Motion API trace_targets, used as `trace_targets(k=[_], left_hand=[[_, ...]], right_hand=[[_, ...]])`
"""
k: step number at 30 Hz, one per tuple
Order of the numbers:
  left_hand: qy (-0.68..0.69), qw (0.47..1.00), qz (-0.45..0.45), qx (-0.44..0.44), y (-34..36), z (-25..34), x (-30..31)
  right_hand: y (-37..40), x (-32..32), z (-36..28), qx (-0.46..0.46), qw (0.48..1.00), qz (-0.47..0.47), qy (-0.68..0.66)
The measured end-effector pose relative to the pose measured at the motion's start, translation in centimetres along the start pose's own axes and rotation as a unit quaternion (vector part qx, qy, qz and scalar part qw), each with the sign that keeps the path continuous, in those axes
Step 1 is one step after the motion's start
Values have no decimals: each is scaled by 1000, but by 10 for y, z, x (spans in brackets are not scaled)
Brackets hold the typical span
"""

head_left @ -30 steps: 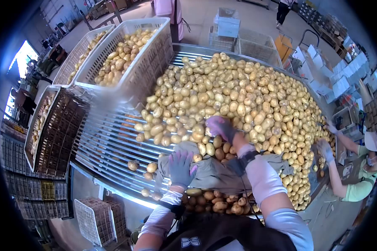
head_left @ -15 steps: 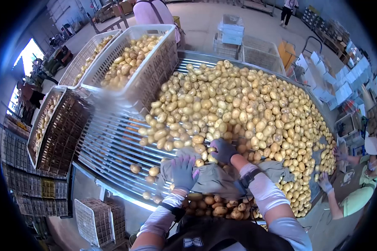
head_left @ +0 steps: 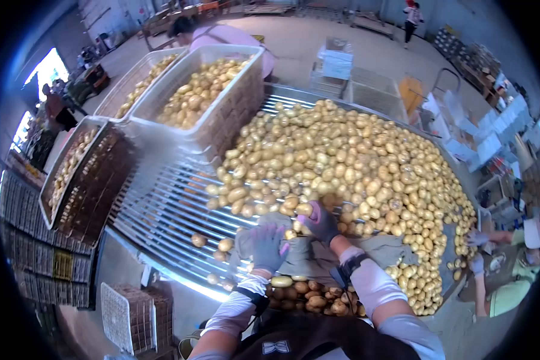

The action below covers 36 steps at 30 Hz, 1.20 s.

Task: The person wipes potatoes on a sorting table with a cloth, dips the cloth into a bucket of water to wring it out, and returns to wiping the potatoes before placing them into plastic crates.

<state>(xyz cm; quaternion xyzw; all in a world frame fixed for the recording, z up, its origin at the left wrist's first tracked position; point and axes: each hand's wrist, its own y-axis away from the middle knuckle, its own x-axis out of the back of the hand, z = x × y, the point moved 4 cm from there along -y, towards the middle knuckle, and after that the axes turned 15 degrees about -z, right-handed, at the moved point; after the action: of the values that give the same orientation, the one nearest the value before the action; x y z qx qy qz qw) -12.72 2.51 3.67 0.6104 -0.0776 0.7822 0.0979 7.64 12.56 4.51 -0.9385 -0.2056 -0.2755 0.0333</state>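
Observation:
A large heap of potatoes (head_left: 354,162) covers the metal roller table (head_left: 162,198). Over its near edge lies a grey cloth (head_left: 309,258). My left hand (head_left: 270,246), in a grey and pink glove, rests on this cloth with its fingers spread and holds nothing. To its right, my right hand (head_left: 321,223), gloved alike, is closed with thumb and fingers around a potato (head_left: 304,209) at the heap's near edge. Several loose potatoes (head_left: 225,245) lie on the rollers left of my left hand. Below the cloth, browner potatoes (head_left: 309,296) are partly hidden.
Plastic crates of potatoes (head_left: 234,99) stand at the table's far left; a dark tilted crate (head_left: 96,186) is nearer. Stacked crates (head_left: 129,318) sit on the floor below. At right, a co-worker's gloved hands (head_left: 476,252) are beside the heap. Another person (head_left: 228,39) bends behind the crates.
My right hand has turned slightly and now has a potato between thumb and fingers. My left hand stays on the cloth. The person behind the crates has bent down to the left.

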Motion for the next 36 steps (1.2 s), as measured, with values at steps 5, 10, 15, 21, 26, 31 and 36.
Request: trace_targets(k=[5, 10, 15, 21, 26, 31, 36], left_hand=[[-56, 997, 54, -19, 3, 11, 3], [-52, 997, 41, -39, 6, 10, -13], [-35, 994, 64, -77, 10, 24, -9], [121, 991, 58, -23, 10, 28, 29], [223, 968, 109, -42, 16, 8, 42], [507, 825, 243, -65, 61, 2, 114], [274, 904, 317, -83, 138, -38, 168]], right_hand=[[138, 71, -47, 109, 979, 140, -105], [350, 106, -5, -43, 929, 350, -115], [566, 70, 22, -223, 816, 533, -34], [625, 11, 68, -453, 737, 437, 245], [418, 71, 27, -190, 905, 342, 167], [261, 77, 42, -183, 947, 178, 195], [216, 83, 17, -248, 936, 11, 251]])
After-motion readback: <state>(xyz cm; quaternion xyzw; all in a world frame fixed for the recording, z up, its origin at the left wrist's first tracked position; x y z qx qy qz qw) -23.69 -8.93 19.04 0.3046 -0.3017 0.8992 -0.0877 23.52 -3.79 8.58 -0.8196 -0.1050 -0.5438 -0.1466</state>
